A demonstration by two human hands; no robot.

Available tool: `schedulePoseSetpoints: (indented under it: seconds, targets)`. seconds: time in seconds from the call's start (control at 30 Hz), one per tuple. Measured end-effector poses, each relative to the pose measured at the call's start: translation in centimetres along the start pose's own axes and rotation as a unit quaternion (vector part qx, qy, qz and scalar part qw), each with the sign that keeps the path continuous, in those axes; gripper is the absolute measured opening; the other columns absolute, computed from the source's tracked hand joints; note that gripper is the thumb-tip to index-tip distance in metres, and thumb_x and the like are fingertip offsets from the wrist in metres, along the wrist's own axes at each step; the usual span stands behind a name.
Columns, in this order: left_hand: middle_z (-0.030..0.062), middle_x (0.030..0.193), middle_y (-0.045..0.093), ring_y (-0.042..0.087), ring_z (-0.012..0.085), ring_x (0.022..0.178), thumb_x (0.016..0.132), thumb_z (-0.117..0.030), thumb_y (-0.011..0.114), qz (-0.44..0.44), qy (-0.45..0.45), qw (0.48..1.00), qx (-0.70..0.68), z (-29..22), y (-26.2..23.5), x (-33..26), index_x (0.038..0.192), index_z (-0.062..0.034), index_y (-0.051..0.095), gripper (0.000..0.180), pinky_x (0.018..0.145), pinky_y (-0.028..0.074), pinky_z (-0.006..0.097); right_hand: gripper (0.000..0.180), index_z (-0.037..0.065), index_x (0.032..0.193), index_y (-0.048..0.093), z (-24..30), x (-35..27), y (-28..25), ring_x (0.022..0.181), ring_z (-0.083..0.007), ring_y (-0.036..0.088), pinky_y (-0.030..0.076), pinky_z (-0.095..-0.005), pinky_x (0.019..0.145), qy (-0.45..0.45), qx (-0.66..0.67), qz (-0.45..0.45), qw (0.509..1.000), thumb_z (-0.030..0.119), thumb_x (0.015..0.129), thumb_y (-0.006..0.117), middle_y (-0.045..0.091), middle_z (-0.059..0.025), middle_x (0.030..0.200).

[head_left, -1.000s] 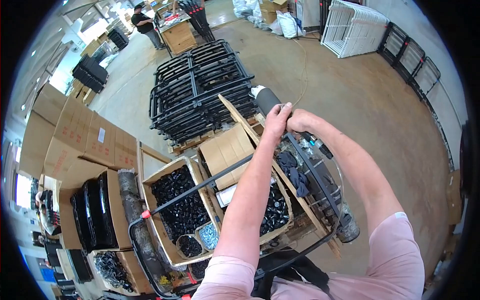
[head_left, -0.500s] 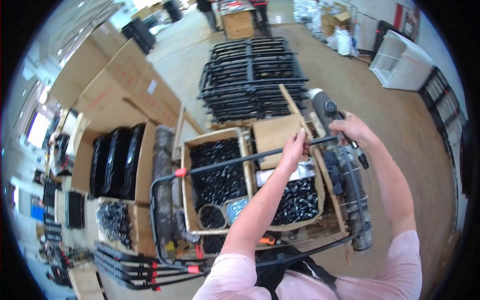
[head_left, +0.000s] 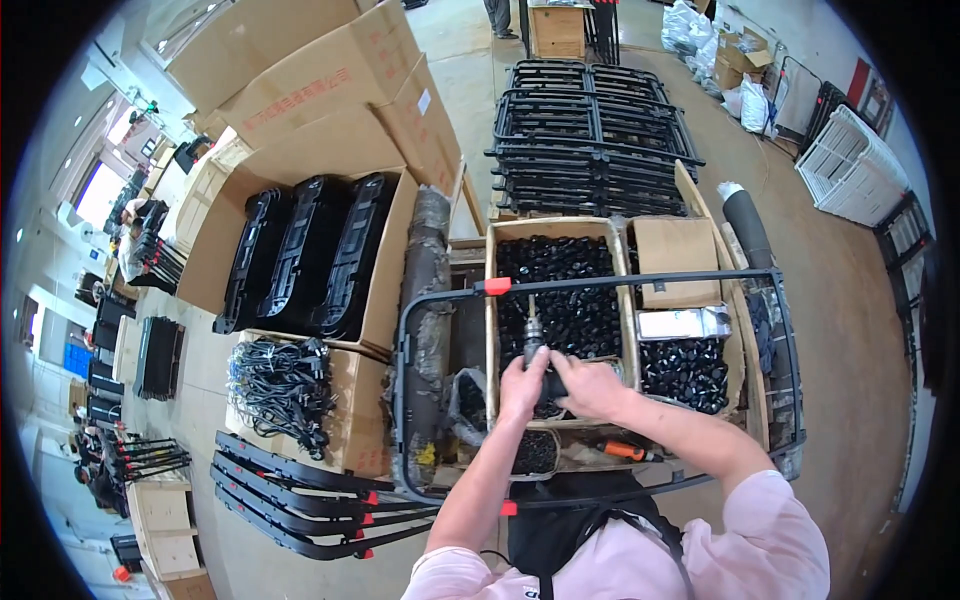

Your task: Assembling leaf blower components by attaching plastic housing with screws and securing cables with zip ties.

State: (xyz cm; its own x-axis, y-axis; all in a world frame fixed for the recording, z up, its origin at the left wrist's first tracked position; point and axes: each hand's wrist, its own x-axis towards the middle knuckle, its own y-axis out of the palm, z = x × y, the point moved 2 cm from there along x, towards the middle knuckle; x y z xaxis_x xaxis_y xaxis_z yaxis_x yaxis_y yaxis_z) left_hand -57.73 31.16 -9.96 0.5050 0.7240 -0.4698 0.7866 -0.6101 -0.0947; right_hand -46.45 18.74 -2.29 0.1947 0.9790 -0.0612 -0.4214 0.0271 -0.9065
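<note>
A dark power drill (head_left: 552, 384) with a metal chuck and a long bit points away from me, over the box of small black plastic parts (head_left: 560, 258). My right hand (head_left: 592, 388) is closed around its body. My left hand (head_left: 524, 386) is closed at its front, just behind the chuck; its fingertips are partly hidden. Around my forearms lies a black tubular frame (head_left: 690, 276) with red clips (head_left: 497, 286), resting across the boxes. Below the hands sits a small container of tiny dark parts (head_left: 536, 452). An orange-handled tool (head_left: 624, 450) lies near the frame's front bar.
More black parts (head_left: 685, 372) fill the right-hand box, beside a cardboard piece (head_left: 676, 252). On the left stand a carton of long black mouldings (head_left: 318, 250), bundled cables (head_left: 285, 385) and stacked curved black bars (head_left: 300, 500). A stack of black frames (head_left: 595, 140) is ahead.
The drill and my right hand have moved from the frame's right corner to the middle box. My left hand has left the frame's far bar and joined the drill. The view has shifted left.
</note>
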Motion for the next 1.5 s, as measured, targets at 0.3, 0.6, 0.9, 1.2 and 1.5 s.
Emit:
schedulePoseSetpoints:
  seconds: [0.3, 0.6, 0.9, 1.2, 1.5]
  targets:
    - [0.0226, 0.095, 0.075, 0.072, 0.0384, 0.093, 0.099, -0.055, 0.065, -0.152, 0.101, 0.961, 0.207, 3.5, -10.0, 5.2, 0.099, 0.0010, 0.073, 0.057, 0.085, 0.054, 0.048, 0.081, 0.000, 0.140, 0.046, 4.9, 9.1, 8.0, 0.093, -0.0469, 0.073, 0.061, -0.0540, 0.082, 0.018, 0.033, 0.024, 0.999, 0.030, 0.076, 0.084, 0.072, -0.0282, 0.107]
    - [0.0285, 0.111, 0.072, 0.068, 0.0454, 0.107, 0.099, -0.056, 0.065, -0.126, 0.106, 0.959, 0.232, 1.9, -9.9, 5.6, 0.107, 0.0026, 0.072, 0.060, 0.095, 0.052, 0.052, 0.070, -0.002, 0.129, 0.051, 4.5, 10.0, 7.9, 0.091, -0.0463, 0.073, 0.061, -0.0528, 0.080, 0.032, 0.027, 0.014, 0.999, 0.030, 0.076, 0.083, 0.073, -0.0280, 0.103]
    - [0.0265, 0.112, 0.071, 0.068, 0.0435, 0.108, 0.099, -0.053, 0.065, -0.145, 0.125, 0.959, 0.211, 2.1, -10.0, 5.3, 0.106, 0.0018, 0.073, 0.056, 0.095, 0.051, 0.051, 0.066, -0.002, 0.126, 0.052, 4.4, 10.1, 8.1, 0.093, -0.0459, 0.073, 0.061, -0.0530, 0.082, 0.035, 0.037, 0.029, 0.998, 0.029, 0.076, 0.083, 0.073, -0.0271, 0.103]
    - [0.0254, 0.111, 0.070, 0.068, 0.0431, 0.106, 0.099, -0.052, 0.067, -0.157, 0.146, 0.953, 0.214, 2.5, -10.0, 6.1, 0.108, 0.0022, 0.073, 0.055, 0.094, 0.052, 0.050, 0.066, -0.002, 0.125, 0.051, 4.1, 10.5, 8.9, 0.091, -0.0460, 0.073, 0.061, -0.0529, 0.081, 0.036, 0.043, 0.012, 0.998, 0.027, 0.076, 0.084, 0.073, -0.0270, 0.100]
    - [0.0267, 0.119, 0.072, 0.069, 0.0435, 0.113, 0.097, -0.054, 0.068, -0.120, 0.081, 0.967, 0.212, 1.5, -10.1, 6.8, 0.123, 0.0004, 0.067, 0.061, 0.098, 0.052, 0.049, 0.067, -0.002, 0.127, 0.049, 3.7, 10.7, 9.6, 0.092, -0.0460, 0.073, 0.061, -0.0525, 0.081, 0.045, 0.056, -0.016, 0.997, 0.022, 0.075, 0.084, 0.073, -0.0285, 0.100]
